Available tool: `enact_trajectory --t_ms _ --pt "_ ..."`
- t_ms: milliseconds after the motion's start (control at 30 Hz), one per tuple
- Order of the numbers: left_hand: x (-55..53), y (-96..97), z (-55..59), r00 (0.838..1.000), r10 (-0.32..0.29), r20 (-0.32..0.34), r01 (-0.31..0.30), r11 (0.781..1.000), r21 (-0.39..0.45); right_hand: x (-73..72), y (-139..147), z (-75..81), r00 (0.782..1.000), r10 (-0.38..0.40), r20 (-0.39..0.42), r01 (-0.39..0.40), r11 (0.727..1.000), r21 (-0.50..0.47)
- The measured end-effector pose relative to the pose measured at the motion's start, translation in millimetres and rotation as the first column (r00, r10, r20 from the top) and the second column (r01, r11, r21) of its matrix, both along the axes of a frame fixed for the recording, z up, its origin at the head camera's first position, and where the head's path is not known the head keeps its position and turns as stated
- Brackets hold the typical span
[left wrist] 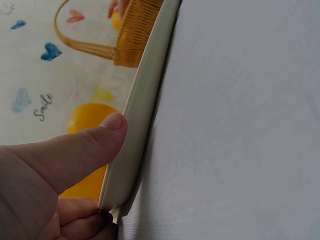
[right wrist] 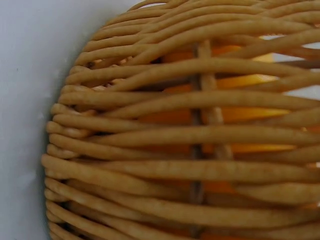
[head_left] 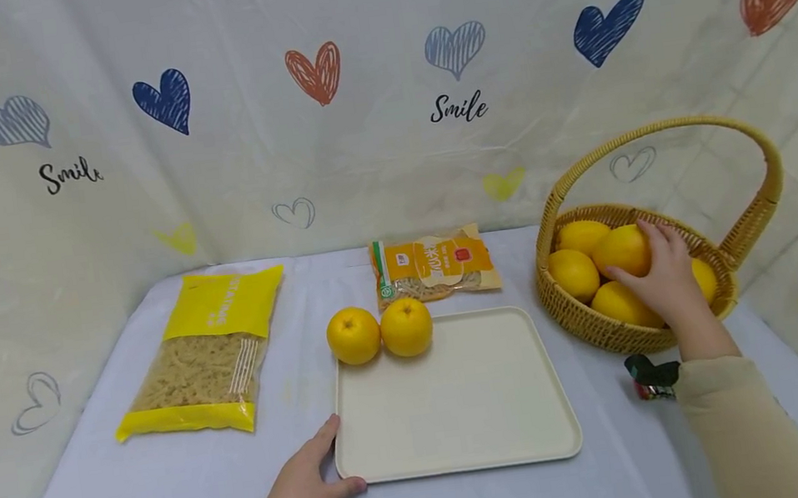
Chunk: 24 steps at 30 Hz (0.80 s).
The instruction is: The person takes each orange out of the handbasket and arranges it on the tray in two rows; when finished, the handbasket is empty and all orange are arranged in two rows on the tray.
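At the near left corner of a cream tray (head_left: 465, 408), my left hand (head_left: 301, 485) grips the rim, thumb on the near edge and fingers along the left side. In the left wrist view the thumb (left wrist: 92, 147) presses against the tray rim (left wrist: 132, 135). Over in the wicker basket (head_left: 583, 326), my right hand (head_left: 667, 272) holds a yellow orange (head_left: 625, 250) from its right side. Several more oranges (head_left: 573, 275) lie around it. Two oranges sit side by side at the tray's far left corner, one (head_left: 353, 336) left of the other (head_left: 407, 327). Basket weave (right wrist: 190, 135) hides the right hand in the right wrist view.
A yellow bag of pasta (head_left: 201, 355) lies left of the tray. Behind the tray is a smaller orange packet (head_left: 435, 265). The basket's tall handle (head_left: 655, 127) arches over its fruit. A dark strap (head_left: 650, 371) shows by the right sleeve (head_left: 747, 422).
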State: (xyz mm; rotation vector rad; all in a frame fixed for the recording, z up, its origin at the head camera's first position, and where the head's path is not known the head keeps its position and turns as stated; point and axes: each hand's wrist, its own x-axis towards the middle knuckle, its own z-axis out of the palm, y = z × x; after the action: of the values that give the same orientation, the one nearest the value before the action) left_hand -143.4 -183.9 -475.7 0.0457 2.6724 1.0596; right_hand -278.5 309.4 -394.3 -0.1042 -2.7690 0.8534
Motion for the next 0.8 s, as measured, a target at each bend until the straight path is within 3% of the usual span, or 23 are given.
enact_trajectory --t_ms 433,800 --pt "1.1 0.8 1.9 1.0 0.001 0.012 -0.001 1.0 0.008 -0.7 -0.4 -3.4 0.999 -0.039 0.019 0.039 0.999 0.0" --pt "0.3 0.4 3.2 1.0 0.005 0.018 -0.006 1.0 0.019 20.6 -21.5 8.6 0.991 -0.112 -0.07 0.102 0.986 -0.135"
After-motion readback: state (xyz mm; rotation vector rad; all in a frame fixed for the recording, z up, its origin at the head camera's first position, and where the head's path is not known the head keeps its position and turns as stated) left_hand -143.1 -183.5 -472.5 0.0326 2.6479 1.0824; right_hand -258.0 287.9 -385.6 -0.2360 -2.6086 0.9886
